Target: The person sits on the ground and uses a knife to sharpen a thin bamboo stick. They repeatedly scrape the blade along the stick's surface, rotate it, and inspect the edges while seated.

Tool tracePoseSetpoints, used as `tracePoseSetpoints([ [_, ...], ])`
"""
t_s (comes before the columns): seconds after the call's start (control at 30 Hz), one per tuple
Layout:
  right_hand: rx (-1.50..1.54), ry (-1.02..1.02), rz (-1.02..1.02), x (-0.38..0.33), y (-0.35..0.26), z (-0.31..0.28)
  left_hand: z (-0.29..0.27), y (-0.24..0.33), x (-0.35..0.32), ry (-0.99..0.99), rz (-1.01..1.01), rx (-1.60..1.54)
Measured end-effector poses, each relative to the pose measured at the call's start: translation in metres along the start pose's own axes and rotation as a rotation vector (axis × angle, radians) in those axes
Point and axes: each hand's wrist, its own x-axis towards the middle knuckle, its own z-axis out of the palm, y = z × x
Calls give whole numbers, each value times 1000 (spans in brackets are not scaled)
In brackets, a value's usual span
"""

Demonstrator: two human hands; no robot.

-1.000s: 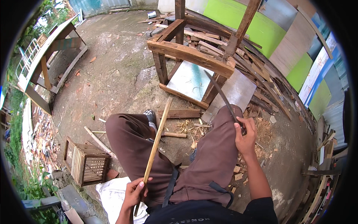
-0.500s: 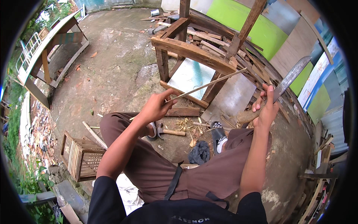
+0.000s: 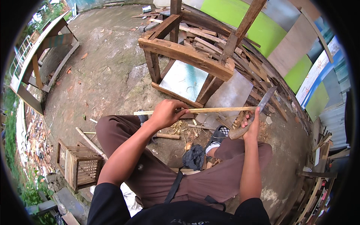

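Observation:
My left hand (image 3: 168, 114) is closed around a thin, pale wooden strip (image 3: 217, 110) that lies nearly level above my lap. The strip's right end meets the machete blade (image 3: 267, 99) just above my right hand (image 3: 252, 126). That hand is wrapped round the machete's brown wooden handle (image 3: 238, 132), with the blade pointing up and to the right. Below the strip, on the ground between my legs, lies a hammer with a wooden handle (image 3: 168, 136), its head partly hidden by my left leg. Pale shavings (image 3: 183, 144) are scattered beside it.
A wooden frame (image 3: 187, 52) stands ahead, with a pile of scrap wood (image 3: 210, 41) behind it. A small slatted wooden cage (image 3: 77, 165) is at my left. A black plastic bag (image 3: 193, 155) lies between my legs. A long table (image 3: 37, 56) stands far left.
The strip has swung from slanting up to the right to nearly level. My right hand has lowered the machete and moved left, bringing its blade to the strip's end.

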Motion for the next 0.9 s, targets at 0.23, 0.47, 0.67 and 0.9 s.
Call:
tracePoseSetpoints([
  [0.23, 22, -85, -15, 16, 11, 6, 8, -15, 5, 8, 56, 5],
  [0.47, 271, -26, 6, 23, 2, 6, -10, -24, 6, -10, -82, 232],
  [0.67, 403, -9, 26, 23, 0, -4, -22, -34, 5, 560, -369, 507],
  [0.9, 472, -135, 61, 22, 24, 4, 9, -32, 18, 294, -428, -843],
])
